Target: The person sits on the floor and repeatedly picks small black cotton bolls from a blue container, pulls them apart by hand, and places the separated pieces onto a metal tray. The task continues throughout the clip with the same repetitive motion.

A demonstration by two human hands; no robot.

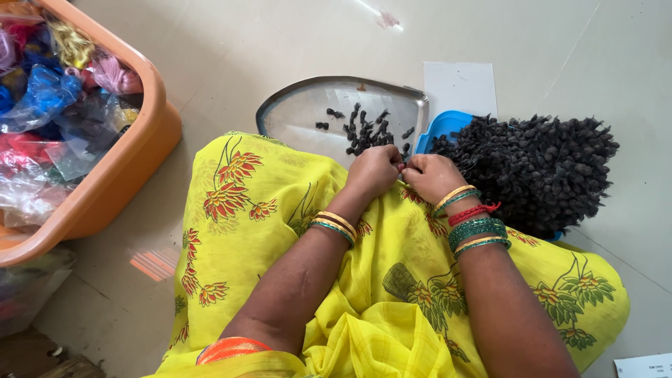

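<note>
My left hand point(374, 170) and my right hand point(432, 176) meet knuckle to knuckle over my lap, which is covered in yellow flowered cloth point(371, 280). Both have their fingers curled tight around a small dark piece pinched between them; the piece itself is mostly hidden. Just beyond my hands lies a steel tray point(294, 112) with several small black knotted pieces point(367, 133) on it. To the right, a large heap of black tufted thread bundles point(532, 168) rests on a blue tray point(441, 126). Bangles ring both wrists.
An orange plastic tub point(119, 175) at the left holds bags of coloured thread point(49, 105). A white card point(462, 87) lies behind the blue tray. The floor is pale tile. A paper corner point(644, 365) shows at bottom right.
</note>
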